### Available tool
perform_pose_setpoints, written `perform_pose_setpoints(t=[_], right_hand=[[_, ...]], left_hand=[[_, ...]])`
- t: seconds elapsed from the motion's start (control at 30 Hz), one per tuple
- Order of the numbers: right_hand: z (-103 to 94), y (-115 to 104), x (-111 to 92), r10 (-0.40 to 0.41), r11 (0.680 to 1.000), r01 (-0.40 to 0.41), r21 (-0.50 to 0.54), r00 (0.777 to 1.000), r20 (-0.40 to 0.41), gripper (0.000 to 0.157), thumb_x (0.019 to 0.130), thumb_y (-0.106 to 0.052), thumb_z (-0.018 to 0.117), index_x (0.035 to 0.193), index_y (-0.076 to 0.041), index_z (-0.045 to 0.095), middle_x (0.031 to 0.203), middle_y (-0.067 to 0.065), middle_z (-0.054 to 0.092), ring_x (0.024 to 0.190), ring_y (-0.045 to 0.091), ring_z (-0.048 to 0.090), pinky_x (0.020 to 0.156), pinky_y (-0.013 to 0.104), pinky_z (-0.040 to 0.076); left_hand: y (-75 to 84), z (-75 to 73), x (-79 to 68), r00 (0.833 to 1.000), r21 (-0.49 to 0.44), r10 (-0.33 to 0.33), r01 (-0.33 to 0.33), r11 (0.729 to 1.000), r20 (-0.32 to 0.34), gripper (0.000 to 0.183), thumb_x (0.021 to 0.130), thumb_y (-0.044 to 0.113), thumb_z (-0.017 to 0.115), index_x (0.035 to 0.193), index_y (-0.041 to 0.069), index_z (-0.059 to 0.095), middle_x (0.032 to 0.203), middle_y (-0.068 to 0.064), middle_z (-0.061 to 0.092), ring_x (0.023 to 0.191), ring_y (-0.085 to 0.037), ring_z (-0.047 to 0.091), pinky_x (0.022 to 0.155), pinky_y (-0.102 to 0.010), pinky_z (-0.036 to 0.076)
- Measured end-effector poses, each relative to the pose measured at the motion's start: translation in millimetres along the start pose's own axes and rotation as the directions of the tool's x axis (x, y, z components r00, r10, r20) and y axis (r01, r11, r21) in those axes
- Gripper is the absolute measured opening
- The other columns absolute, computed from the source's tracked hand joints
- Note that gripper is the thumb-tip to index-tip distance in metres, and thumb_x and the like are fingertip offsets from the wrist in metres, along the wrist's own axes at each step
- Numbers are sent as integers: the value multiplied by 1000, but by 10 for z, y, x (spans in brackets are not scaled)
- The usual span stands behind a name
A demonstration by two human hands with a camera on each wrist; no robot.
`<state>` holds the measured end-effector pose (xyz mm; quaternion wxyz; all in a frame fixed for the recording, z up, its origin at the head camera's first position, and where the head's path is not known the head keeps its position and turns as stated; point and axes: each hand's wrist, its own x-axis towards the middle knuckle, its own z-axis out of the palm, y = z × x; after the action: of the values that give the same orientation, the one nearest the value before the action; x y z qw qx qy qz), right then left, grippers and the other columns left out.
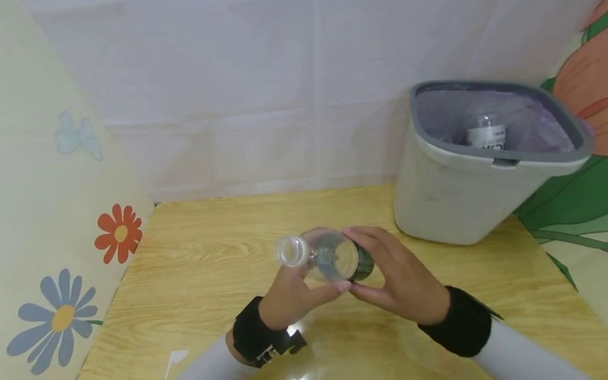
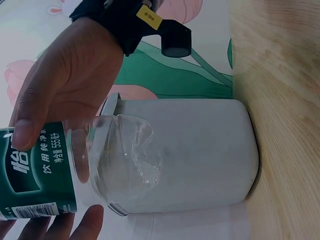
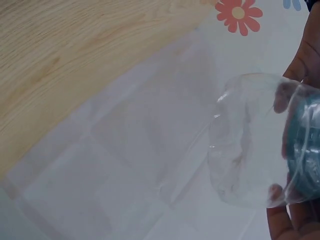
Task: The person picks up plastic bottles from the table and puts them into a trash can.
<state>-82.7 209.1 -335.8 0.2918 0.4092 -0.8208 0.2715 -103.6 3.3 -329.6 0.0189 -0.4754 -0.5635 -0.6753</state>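
Observation:
Both hands hold a clear plastic bottle (image 1: 321, 256) with a green label above the table, its mouth tilted up toward the head camera and without a cap. My left hand (image 1: 292, 297) grips it from the left, thumb along the near side. From the right, my right hand (image 1: 402, 280) grips it with thumb and fingers around its side. White lettering and a barcode show on the green label (image 2: 55, 175) in the left wrist view. The transparent base (image 3: 245, 140) points down toward the table in the right wrist view.
A light grey bin (image 1: 442, 198) with a darker rim and a purple liner stands at the back right. Inside it lies another bottle (image 1: 487, 136) with a white label. The wooden table (image 1: 207, 238) meets a white-covered back wall (image 1: 223, 101); flower-painted panels flank it.

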Motion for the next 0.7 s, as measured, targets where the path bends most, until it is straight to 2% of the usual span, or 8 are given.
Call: perform_pose_setpoints(t=[0.13, 0.23, 0.33, 0.4, 0.5, 0.57, 0.63, 0.7], right_hand=[[-55, 7, 6, 14, 1000, -14, -20, 1000, 16, 68, 91, -44, 57, 134, 6, 42, 125, 18, 48, 110, 29, 49, 97, 29, 38], [-206, 15, 67, 17, 997, -16, -76, 1000, 20, 68, 91, -45, 56, 134, 4, 42, 124, 18, 49, 108, 29, 49, 91, 31, 41], [-469, 6, 235, -12, 986, 11, -165, 1000, -5, 66, 91, -46, 55, 132, 5, 45, 119, 21, 51, 103, 31, 50, 85, 36, 43], [-694, -26, 378, -32, 973, 23, -228, 999, -33, 66, 91, -48, 54, 129, 6, 47, 116, 23, 52, 100, 34, 51, 84, 38, 42], [-1063, -70, 597, -37, 944, 17, -329, 998, -54, 69, 92, -52, 50, 129, 6, 46, 114, 28, 51, 99, 40, 50, 87, 44, 42], [-1307, -64, 717, 3, 918, -19, -396, 999, -43, 76, 91, -59, 46, 132, 4, 43, 116, 30, 49, 100, 43, 48, 90, 49, 41], [-1522, 4, 812, 38, 883, -50, -466, 999, -36, 83, 89, -65, 42, 135, 3, 40, 117, 32, 47, 101, 46, 45, 88, 54, 41], [-1695, 131, 872, 70, 853, -84, -516, 996, -48, 87, 87, -69, 40, 137, 3, 38, 117, 33, 45, 100, 48, 43, 86, 55, 40]], left_hand=[[-37, -22, -43, 999, 78, -52, 50, 996, 13, 74, 72, -5, 73, 136, -4, 35, 131, -17, 46, 120, -29, 43, 96, -47, 41], [-188, -110, -92, 990, 206, -140, 135, 969, 14, 82, 78, 10, 75, 145, 10, 28, 143, -6, 36, 130, -22, 33, 103, -47, 31], [-423, -285, -177, 970, 375, -240, 233, 897, -28, 81, 83, 31, 73, 147, 26, 24, 146, 5, 29, 133, -15, 26, 105, -46, 29], [-584, -431, -259, 953, 487, -295, 288, 825, -65, 79, 85, 45, 68, 147, 32, 22, 146, 8, 27, 132, -12, 26, 104, -45, 30], [-732, -662, -391, 924, 567, -363, 365, 739, -123, 73, 86, 52, 62, 146, 31, 25, 147, 3, 26, 133, -15, 24, 103, -48, 31], [-811, -812, -478, 905, 604, -390, 409, 684, -171, 71, 88, 53, 60, 146, 27, 29, 148, -1, 25, 134, -17, 21, 103, -49, 30], [-868, -954, -556, 890, 637, -398, 442, 631, -223, 69, 89, 52, 58, 145, 22, 33, 148, -5, 26, 136, -20, 18, 104, -52, 28], [-916, -1078, -631, 875, 682, -399, 468, 562, -273, 68, 90, 51, 58, 144, 17, 34, 148, -8, 27, 137, -24, 14, 105, -55, 24]])
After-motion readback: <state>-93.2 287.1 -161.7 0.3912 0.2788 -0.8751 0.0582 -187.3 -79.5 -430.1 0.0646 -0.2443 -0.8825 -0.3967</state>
